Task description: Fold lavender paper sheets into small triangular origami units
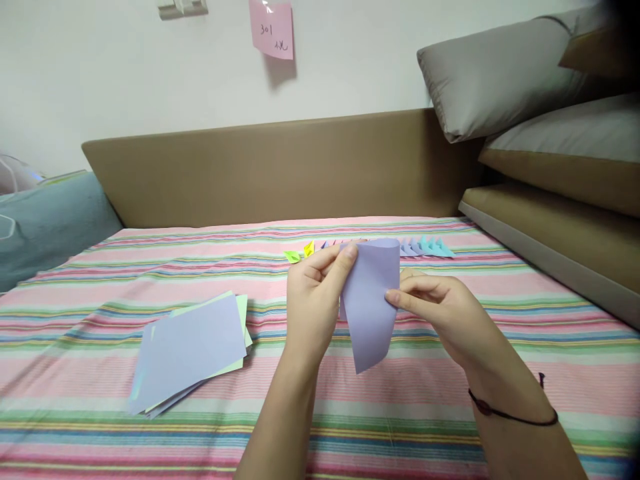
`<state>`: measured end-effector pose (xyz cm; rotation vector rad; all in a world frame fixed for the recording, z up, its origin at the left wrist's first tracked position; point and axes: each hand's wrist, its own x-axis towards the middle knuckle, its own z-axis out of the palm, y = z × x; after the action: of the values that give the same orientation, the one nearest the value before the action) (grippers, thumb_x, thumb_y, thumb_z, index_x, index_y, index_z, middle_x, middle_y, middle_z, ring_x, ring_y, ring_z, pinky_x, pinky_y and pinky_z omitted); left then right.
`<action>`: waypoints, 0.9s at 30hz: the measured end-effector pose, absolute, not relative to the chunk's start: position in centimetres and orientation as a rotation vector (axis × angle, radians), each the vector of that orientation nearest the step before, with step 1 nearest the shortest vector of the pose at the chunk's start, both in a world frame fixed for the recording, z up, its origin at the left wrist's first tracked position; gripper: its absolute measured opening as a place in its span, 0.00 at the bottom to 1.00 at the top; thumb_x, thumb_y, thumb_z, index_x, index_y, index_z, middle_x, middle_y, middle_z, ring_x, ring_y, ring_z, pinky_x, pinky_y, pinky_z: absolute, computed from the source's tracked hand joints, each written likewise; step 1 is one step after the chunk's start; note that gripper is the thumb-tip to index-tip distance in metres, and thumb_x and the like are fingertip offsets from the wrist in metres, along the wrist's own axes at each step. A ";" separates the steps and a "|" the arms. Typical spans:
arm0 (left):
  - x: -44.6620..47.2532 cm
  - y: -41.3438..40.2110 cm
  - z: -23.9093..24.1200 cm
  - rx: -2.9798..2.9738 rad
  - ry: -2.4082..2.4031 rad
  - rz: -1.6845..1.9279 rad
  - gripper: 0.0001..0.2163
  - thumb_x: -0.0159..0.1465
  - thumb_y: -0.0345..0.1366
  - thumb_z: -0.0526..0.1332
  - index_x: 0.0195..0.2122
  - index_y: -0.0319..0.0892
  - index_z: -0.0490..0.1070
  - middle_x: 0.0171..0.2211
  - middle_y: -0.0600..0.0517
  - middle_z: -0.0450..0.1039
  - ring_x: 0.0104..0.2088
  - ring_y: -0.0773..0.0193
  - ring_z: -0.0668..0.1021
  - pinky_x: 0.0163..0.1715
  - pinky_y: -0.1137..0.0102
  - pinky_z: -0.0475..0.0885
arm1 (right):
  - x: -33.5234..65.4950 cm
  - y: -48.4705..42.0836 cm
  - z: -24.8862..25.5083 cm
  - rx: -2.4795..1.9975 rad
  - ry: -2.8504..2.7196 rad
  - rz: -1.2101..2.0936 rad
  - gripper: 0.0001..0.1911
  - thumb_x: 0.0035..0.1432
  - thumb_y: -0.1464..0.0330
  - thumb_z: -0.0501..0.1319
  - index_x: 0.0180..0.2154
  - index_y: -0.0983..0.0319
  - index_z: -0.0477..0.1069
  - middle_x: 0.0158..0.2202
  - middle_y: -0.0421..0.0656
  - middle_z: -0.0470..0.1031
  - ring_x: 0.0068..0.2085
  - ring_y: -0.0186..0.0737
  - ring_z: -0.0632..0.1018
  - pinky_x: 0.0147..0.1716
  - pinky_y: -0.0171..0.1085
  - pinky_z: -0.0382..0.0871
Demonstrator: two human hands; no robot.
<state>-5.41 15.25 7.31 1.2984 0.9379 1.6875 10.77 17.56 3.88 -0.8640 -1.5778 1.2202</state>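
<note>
A sheet of purple paper (373,300) hangs in the air in front of me, bent over at its top and right side. My left hand (320,280) pinches its upper left edge between thumb and fingers. On the right side, my right hand (433,297) grips the paper's edge, thumb in front and the other fingers partly hidden behind. Beyond the sheet, a row of small folded paper pieces (425,248) in blue, purple and other colours lies on the striped cloth, partly covered by my left hand and the paper. A yellow piece (309,249) and a green piece (292,256) are at its left end.
A loose stack of purple and pale green paper sheets (195,353) lies on the striped cloth (100,440) at the left. Behind stands a brown padded backrest (275,173). Cushions (500,73) are piled at the right. A pink note (271,30) hangs on the wall.
</note>
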 end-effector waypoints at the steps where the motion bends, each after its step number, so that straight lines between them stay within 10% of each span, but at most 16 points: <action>1: -5.4 15.1 7.4 1.320 0.954 1.700 0.10 0.59 0.42 0.63 0.29 0.42 0.78 0.21 0.55 0.65 0.22 0.71 0.63 0.20 0.76 0.59 | 10.8 17.5 3.9 -0.855 -1.579 1.221 0.11 0.52 0.62 0.66 0.22 0.59 0.74 0.30 0.42 0.72 0.35 0.40 0.72 0.36 0.38 0.66; 27: -5.9 13.6 8.4 1.382 1.090 1.664 0.10 0.59 0.41 0.62 0.31 0.42 0.79 0.23 0.53 0.71 0.25 0.70 0.67 0.22 0.76 0.60 | 10.1 17.1 4.1 -0.681 -1.591 1.251 0.04 0.54 0.65 0.66 0.33 0.57 0.75 0.37 0.42 0.74 0.40 0.40 0.74 0.39 0.36 0.69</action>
<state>-5.87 13.62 8.45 1.3825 1.0896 1.6643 10.09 17.12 4.09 -0.6806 -1.5910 1.2510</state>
